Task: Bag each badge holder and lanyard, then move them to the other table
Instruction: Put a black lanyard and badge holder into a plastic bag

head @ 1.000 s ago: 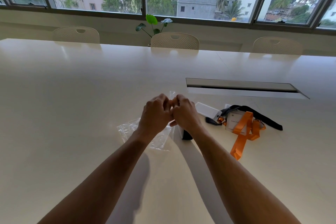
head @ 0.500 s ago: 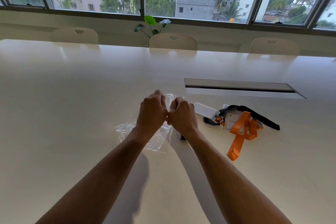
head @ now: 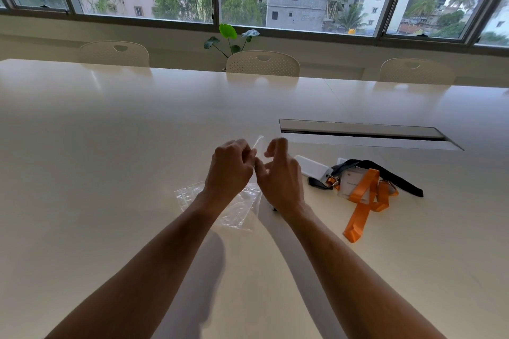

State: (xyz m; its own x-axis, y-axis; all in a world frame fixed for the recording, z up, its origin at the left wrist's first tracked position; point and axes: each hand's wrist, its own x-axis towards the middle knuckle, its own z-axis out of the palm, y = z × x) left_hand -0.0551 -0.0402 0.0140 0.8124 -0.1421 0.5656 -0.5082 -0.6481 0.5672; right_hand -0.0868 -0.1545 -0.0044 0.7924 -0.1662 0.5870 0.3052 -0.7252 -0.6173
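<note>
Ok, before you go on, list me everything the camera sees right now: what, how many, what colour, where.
clear plastic bag: one, transparent, on the table under both wrists, its top edge lifted between the hands
orange lanyard: one, orange, right of the hands, lying over a badge holder
black lanyard: one, black, right of the hands, tangled with the orange one
badge holders: at least two, white, in the pile with the lanyards
table: one, cream
cable slot: one, grey, in the table beyond the pile
chairs: three, cream, along the far side
plant: one, green, at the window
left hand: pinches the bag's top edge
right hand: fingers curled at the bag's top edge
</note>
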